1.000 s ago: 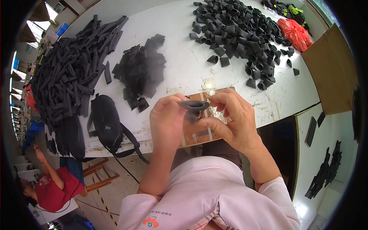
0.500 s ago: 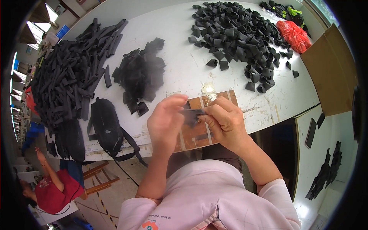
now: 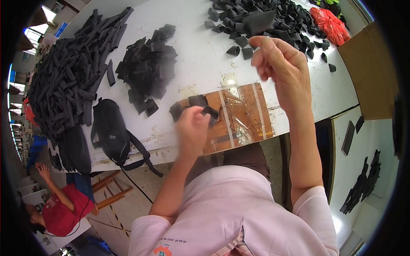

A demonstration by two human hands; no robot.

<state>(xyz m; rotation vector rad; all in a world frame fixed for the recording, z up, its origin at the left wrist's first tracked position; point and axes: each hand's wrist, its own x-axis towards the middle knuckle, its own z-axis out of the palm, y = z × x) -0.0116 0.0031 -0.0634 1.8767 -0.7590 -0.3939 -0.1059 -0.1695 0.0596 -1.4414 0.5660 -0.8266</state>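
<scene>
My left hand (image 3: 192, 128), slightly blurred, is curled at the left part of a brown board (image 3: 252, 109), its fingers closed on a black fabric loop (image 3: 210, 116). Other black fabric pieces (image 3: 197, 100) lie by those fingertips. My right hand (image 3: 284, 70) is raised over the table's right side, thumb and index finger apart, other fingers bent. Just beyond its fingertips a blurred black folded piece (image 3: 260, 22) is in the air, seemingly free of the hand. Behind it spreads a heap of similar folded black loops (image 3: 294, 25).
A loose pile of black pieces (image 3: 147, 64) lies left of the board, beside a large heap of dark strips (image 3: 64, 81). A black pouch with a strap (image 3: 112, 132) rests near the front edge. A red plastic bag (image 3: 331, 26) and cardboard (image 3: 369, 74) stand right. Another person (image 3: 66, 209) sits left.
Both hands were together over the board, holding a black piece. The right hand has moved up and right toward the folded heap; the left has dropped to the pieces on the board.
</scene>
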